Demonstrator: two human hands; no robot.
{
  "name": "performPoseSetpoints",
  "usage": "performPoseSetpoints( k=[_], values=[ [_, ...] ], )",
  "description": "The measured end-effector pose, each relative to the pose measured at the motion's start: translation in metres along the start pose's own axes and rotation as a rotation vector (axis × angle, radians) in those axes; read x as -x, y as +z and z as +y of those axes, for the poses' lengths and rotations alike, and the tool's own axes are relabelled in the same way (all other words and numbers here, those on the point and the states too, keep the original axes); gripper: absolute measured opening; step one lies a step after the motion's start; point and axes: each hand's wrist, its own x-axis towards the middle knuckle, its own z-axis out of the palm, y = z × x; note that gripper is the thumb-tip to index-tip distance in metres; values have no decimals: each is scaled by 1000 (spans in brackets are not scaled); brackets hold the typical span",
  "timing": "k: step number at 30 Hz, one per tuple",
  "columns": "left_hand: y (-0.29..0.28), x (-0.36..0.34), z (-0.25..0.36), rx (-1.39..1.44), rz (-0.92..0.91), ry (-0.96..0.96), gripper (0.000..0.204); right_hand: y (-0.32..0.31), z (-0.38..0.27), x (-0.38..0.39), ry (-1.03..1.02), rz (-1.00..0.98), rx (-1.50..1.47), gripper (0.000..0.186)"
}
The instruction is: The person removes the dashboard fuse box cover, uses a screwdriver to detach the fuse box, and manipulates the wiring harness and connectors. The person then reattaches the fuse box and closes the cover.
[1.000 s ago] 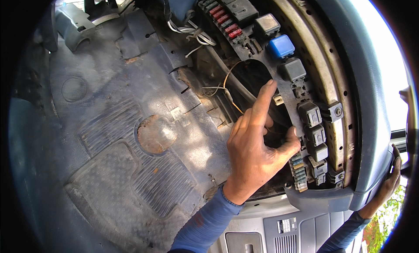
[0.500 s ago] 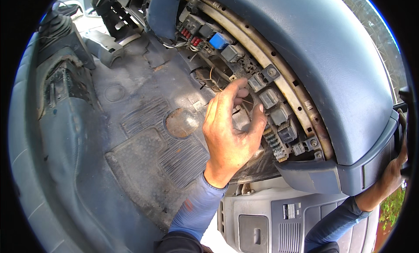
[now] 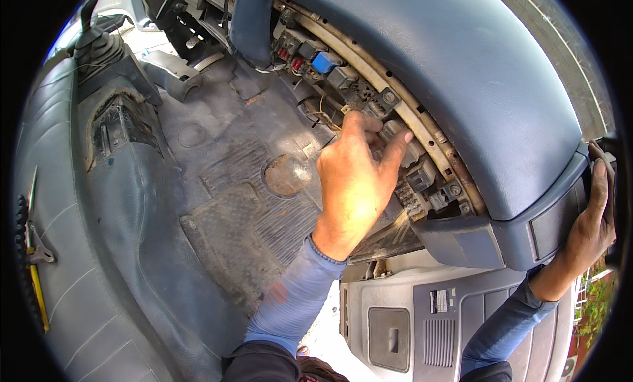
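My left hand (image 3: 353, 184) reaches over the exposed row of relays under the blue-grey dashboard. Its thumb and index finger close around a grey relay (image 3: 394, 129) in the middle of the row; the other fingers curl behind, partly hidden. Beyond the hand are a blue relay (image 3: 325, 62) and another grey relay (image 3: 343, 77). Nearer me, a dark relay (image 3: 421, 177) stands beside a strip of fuses (image 3: 410, 202). At the far right my right hand (image 3: 589, 217) grips the dark edge (image 3: 612, 184) next to the dashboard's end, its fingers partly hidden.
A metal rail (image 3: 422, 128) with bolts runs above the relays. Loose thin wires (image 3: 322, 106) hang beside them. On the left, the seat (image 3: 72, 276) holds a yellow-handled tool (image 3: 37, 289). The gear lever (image 3: 89, 16) is far left; the door panel (image 3: 435, 316) lies nearest me.
My left thumb and index finger, held apart above the relays before, have come down and closed around a grey relay. The view has shifted, bringing the seat tools in. My right hand keeps its hold.
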Motion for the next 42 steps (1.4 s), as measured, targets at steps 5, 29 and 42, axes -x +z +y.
performPoseSetpoints(
  k=[5, 29, 42],
  values=[
    [9, -3, 9, -13, 63, -161, 37, -3, -3, -3, -68, -26, 30, 28],
    [34, 5, 7, -69, 93, -144, 31, 20, 93, 11, -55, -210, -24, 33],
    [-49, -78, 54, -762, -637, -148, 49, 13, 10, 0, 0, -70, -242, 29]
  ],
)
